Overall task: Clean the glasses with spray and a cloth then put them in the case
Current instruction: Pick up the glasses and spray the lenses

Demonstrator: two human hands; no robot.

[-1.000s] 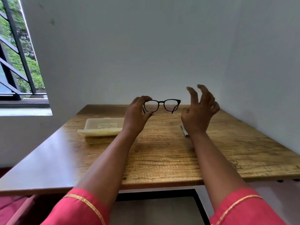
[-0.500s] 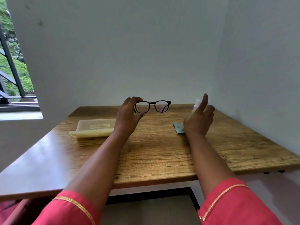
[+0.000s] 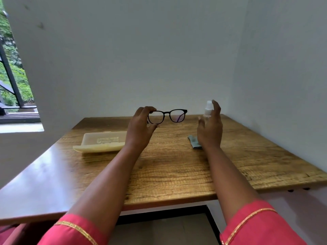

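Soft daylight enters from the window (image 3: 16,68) at the far left and leaves a pale sheen on the near left part of the wooden table (image 3: 53,174), while the white walls (image 3: 141,50) stay evenly lit with only faint shading toward the right corner. Shadows are weak and diffuse. The wide-angle lens bends straight lines at the edges, and fine detail is slightly soft throughout.

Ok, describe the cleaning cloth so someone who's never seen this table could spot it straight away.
Start at the wooden table in the white corner and look to its right half. Just in front of the right hand, which reaches for the white spray bottle, lies the cloth, partly hidden by the wrist. It is the only small, flat, grey-blue thing there; the case is pale yellow.
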